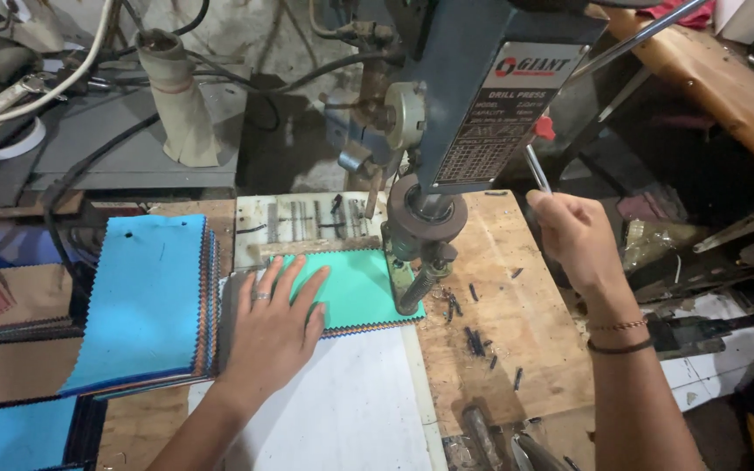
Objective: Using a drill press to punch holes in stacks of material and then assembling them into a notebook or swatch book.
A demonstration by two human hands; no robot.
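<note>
My left hand [277,327] lies flat, fingers spread, on a stack of fabric swatches with a teal green sheet [359,288] on top. The stack sits under the spindle [419,253] of a blue-grey drill press [473,78]. The bit meets the stack's right edge. My right hand [573,235] is closed around the metal feed lever [536,170] at the right of the press head.
A second stack of swatches with a blue top [146,301] lies to the left. The wooden work table [517,331] carries dark fabric scraps, and a white board [351,410] lies in front. Cables, a taped post [181,96] and a wooden beam [717,83] stand behind.
</note>
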